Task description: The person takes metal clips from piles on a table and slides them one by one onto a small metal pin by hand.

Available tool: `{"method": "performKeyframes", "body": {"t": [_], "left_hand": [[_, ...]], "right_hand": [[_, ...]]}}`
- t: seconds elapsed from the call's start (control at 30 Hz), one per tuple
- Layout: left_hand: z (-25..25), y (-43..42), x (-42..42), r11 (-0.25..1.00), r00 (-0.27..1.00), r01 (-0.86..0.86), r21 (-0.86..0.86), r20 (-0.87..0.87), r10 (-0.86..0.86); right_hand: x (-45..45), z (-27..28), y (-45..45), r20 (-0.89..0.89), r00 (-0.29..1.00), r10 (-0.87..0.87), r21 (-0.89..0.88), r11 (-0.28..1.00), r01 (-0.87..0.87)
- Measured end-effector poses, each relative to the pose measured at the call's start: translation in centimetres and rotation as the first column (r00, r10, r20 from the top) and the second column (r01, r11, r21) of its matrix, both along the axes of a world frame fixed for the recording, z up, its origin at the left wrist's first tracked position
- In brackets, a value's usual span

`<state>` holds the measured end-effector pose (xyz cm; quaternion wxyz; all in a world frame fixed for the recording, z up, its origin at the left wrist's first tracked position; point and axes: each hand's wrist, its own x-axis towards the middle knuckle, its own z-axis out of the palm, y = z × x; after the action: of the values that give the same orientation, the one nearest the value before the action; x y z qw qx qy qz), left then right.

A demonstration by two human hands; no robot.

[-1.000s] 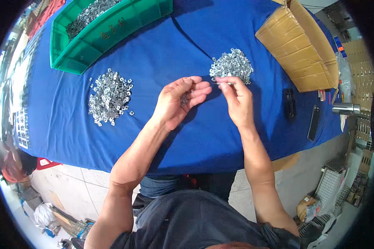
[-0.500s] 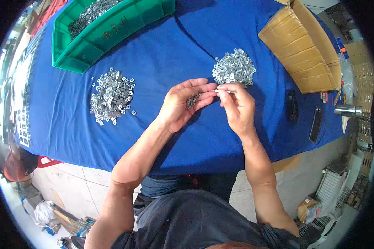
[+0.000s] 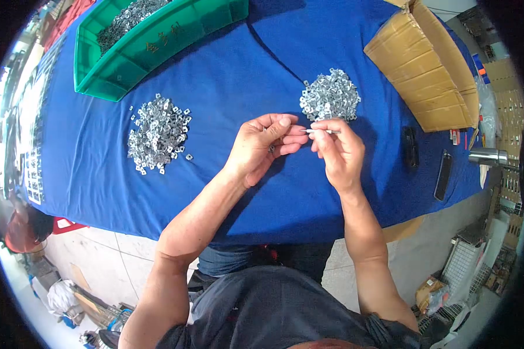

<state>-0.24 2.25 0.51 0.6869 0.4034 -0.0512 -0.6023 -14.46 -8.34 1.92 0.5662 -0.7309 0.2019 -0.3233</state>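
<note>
My left hand [image 3: 265, 145] is palm up and curled, with small metal pieces [image 3: 271, 149] in it, partly hidden by its thumb. Close on its right, my right hand [image 3: 339, 151] pinches a thin metal tool [image 3: 323, 131] between thumb and fingers, its tip at the left fingertips. Just beyond the right hand lies a pile of small shiny metal pieces [image 3: 330, 96]. Another pile of metal pieces [image 3: 158, 135] rests on the blue cloth [image 3: 215, 93] to the left.
At the back left stands a green bin [image 3: 174, 41] holding many metal pieces. An open cardboard box [image 3: 422, 70] is at the back right. A black object [image 3: 410, 146], a dark phone-like object [image 3: 443, 175] and a metal cylinder [image 3: 488, 156] lie on the right.
Both hands have shifted slightly right and down. My left thumb has folded over the pieces in the palm, and the tool has come to the left fingertips.
</note>
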Motion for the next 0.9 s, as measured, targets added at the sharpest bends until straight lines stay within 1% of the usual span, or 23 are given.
{"method": "performKeyframes", "body": {"t": [0.03,0.1,0.17,0.2,0.23,0.3,0.33,0.4,0.5,0.6,0.67,0.77,0.83,0.9], "left_hand": [[-0.04,-0.07,0.02,1.0,1.0,-0.003,0.0,0.001,0.003],[-0.15,-0.17,0.14,0.998,0.994,-0.032,-0.046,-0.104,0.027],[-0.06,-0.09,0.13,0.999,0.994,-0.025,-0.049,-0.107,0.02],[-0.03,-0.11,0.06,0.998,0.994,-0.017,-0.054,-0.111,0.011],[-0.03,-0.12,0.02,0.998,0.994,-0.016,-0.056,-0.112,0.01],[-0.02,-0.03,-0.01,0.999,0.999,0.014,-0.029,-0.037,-0.015],[0.02,0.0,-0.03,0.999,0.999,0.014,-0.03,-0.036,-0.015],[0.12,0.01,-0.1,1.0,1.0,0.008,-0.019,-0.012,-0.008],[-0.03,0.1,0.06,0.998,0.998,0.015,-0.059,-0.056,-0.018],[-0.39,0.14,0.23,0.996,0.997,0.047,-0.081,-0.05,-0.051],[-0.23,0.16,0.04,0.997,0.998,0.042,-0.067,-0.038,-0.044],[-0.26,0.14,-0.02,0.998,0.999,0.034,-0.061,-0.037,-0.036],[-0.24,0.14,0.01,0.997,0.998,0.032,-0.07,-0.046,-0.035],[-0.06,0.08,-0.03,0.998,0.999,0.028,-0.054,-0.036,-0.03]], "right_hand": [[0.02,0.05,0.02,0.033,0.999,0.016,0.02,1.0,-0.017],[0.07,0.01,0.05,0.011,1.0,0.014,0.011,1.0,-0.014],[0.05,-0.21,0.02,-0.014,1.0,0.004,0.001,1.0,-0.004],[0.05,-0.47,-0.12,-0.038,0.999,-0.006,-0.038,0.999,0.004],[0.04,-0.62,-0.23,-0.061,0.998,-0.016,-0.076,0.997,0.011],[0.07,-0.65,-0.24,-0.063,0.998,-0.022,-0.096,0.995,0.015],[0.1,-0.66,-0.22,-0.066,0.997,-0.026,-0.113,0.993,0.019],[0.11,-0.77,-0.18,-0.065,0.997,-0.029,-0.11,0.994,0.022],[0.02,-0.57,-0.15,-0.065,0.997,-0.036,-0.095,0.995,0.03],[0.07,-0.51,-0.2,-0.07,0.997,-0.036,-0.099,0.995,0.029],[0.05,-0.44,-0.18,-0.074,0.997,-0.036,-0.116,0.993,0.027],[0.14,-0.35,-0.15,-0.052,0.999,-0.016,-0.095,0.995,0.011],[0.16,-0.82,-0.34,-0.029,1.0,-0.006,-0.164,0.986,0.001],[0.23,-0.91,-0.24,-0.026,1.0,-0.003,-0.15,0.989,-0.001]]}}
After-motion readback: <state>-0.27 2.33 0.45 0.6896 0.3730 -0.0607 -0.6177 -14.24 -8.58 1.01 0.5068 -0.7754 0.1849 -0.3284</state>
